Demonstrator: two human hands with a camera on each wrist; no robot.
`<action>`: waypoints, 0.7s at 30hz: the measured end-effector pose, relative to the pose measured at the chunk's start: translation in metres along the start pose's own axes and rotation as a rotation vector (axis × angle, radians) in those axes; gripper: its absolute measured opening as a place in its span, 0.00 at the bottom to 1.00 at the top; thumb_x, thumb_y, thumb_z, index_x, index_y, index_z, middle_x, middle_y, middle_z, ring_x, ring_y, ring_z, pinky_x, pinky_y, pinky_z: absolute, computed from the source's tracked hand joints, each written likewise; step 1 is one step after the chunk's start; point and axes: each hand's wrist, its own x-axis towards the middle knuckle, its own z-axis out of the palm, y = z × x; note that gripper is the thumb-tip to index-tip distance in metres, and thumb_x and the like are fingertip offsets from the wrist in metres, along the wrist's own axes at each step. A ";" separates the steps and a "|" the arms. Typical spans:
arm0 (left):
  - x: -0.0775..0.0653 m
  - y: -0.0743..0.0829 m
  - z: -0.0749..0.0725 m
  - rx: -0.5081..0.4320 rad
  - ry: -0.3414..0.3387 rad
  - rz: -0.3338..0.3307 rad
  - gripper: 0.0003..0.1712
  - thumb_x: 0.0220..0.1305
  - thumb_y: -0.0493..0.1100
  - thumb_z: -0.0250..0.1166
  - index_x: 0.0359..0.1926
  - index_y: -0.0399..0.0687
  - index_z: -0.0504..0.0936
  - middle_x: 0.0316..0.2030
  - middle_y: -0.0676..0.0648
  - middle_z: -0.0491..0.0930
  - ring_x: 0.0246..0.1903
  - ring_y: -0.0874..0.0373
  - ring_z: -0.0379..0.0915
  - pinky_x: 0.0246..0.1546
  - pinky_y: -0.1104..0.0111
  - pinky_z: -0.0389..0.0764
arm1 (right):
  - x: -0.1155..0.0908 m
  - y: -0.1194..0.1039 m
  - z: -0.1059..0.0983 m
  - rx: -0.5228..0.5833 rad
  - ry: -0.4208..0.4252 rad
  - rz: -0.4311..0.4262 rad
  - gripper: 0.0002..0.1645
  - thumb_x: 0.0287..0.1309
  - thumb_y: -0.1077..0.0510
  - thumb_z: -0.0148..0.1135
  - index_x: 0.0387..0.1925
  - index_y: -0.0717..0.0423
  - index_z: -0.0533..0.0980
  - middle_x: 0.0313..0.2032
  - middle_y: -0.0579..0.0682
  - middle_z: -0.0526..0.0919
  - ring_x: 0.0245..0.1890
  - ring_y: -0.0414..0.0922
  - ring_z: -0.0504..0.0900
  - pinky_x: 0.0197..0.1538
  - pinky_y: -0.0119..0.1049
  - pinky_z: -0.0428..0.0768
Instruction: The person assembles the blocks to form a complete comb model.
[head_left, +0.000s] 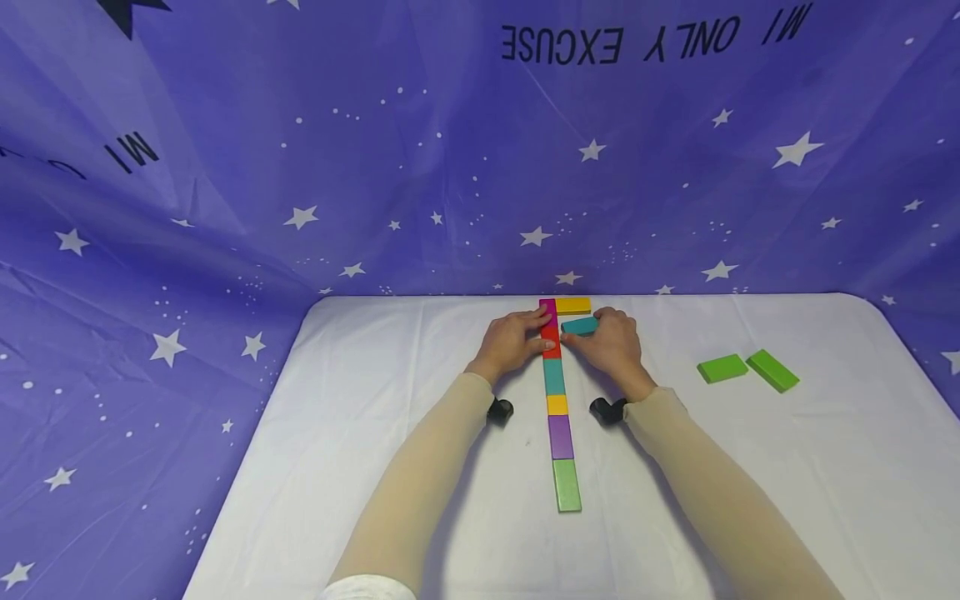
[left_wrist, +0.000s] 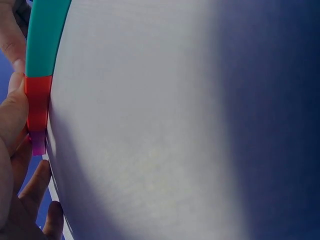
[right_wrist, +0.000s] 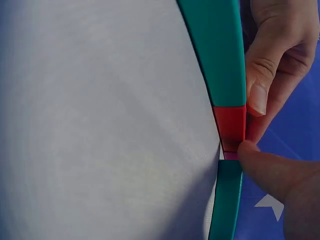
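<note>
1. Head view. We see a row of blocks (head_left: 560, 437) running from the far edge of the desk (head_left: 495, 500) toward the near edge. The teal block (head_left: 578, 327) lies right of the row, close to the far edge; its long axis runs crosswise to the row, slightly tilted against that edge, with its left end just beside the row. The right hand (head_left: 611, 337) is the nearer and pinches it between thumb and fingers. Beyond lies the yellow block (head_left: 573, 307), also crosswise. From the other side, the left hand (head_left: 513, 340) rests its fingertips, somewhat apart, over the magenta block (head_left: 551, 305) and the red block (head_left: 550, 332). Two green blocks (head_left: 722, 369) lie toward the right edge.
2. Left wrist view. We note the left thumb against the red block, the other fingers spread loosely; the pinched piece cannot be made out.
3. Right wrist view. We find the right thumb tip over the teal block's row-side end; the remaining right fingers are hidden.
</note>
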 end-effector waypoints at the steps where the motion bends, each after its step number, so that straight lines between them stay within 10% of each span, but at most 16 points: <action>1: 0.000 0.000 0.000 -0.001 0.000 0.001 0.35 0.65 0.57 0.68 0.70 0.56 0.73 0.70 0.57 0.68 0.70 0.57 0.64 0.71 0.63 0.63 | 0.000 0.000 0.000 -0.003 -0.001 0.000 0.50 0.54 0.36 0.71 0.62 0.72 0.69 0.55 0.70 0.75 0.56 0.65 0.70 0.57 0.57 0.75; 21: 0.000 -0.001 0.000 0.003 -0.009 0.006 0.34 0.65 0.57 0.67 0.70 0.56 0.73 0.71 0.57 0.68 0.71 0.58 0.63 0.71 0.64 0.62 | 0.005 0.012 0.000 0.008 0.031 -0.062 0.37 0.59 0.46 0.69 0.59 0.70 0.74 0.41 0.62 0.79 0.42 0.57 0.76 0.46 0.50 0.78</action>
